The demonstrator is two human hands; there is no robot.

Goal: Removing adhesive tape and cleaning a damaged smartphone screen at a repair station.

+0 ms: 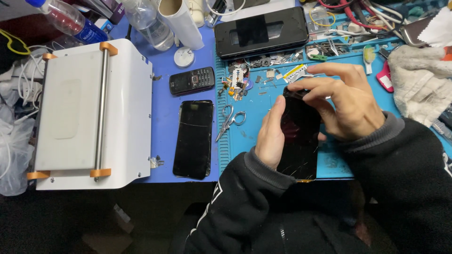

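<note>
Two hands gripping one cracked black glass smartphone (298, 141) over blue mat's front edge (263, 155): left hand (270, 136) cupping its side, right hand (346, 101) arching fingers atop.

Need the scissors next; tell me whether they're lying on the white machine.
No, the scissors lie on the blue mat, right of the white machine.

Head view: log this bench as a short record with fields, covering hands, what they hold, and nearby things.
left hand: left hand grips the left edge of a cracked black phone
right hand: right hand wraps over the phone's top end
surface: blue mat
left of the hands: scissors, a cracked dark glass panel, a small keypad phone
far left: white machine with a metal roller
top: black box, small loose parts
right: white cloth
</note>
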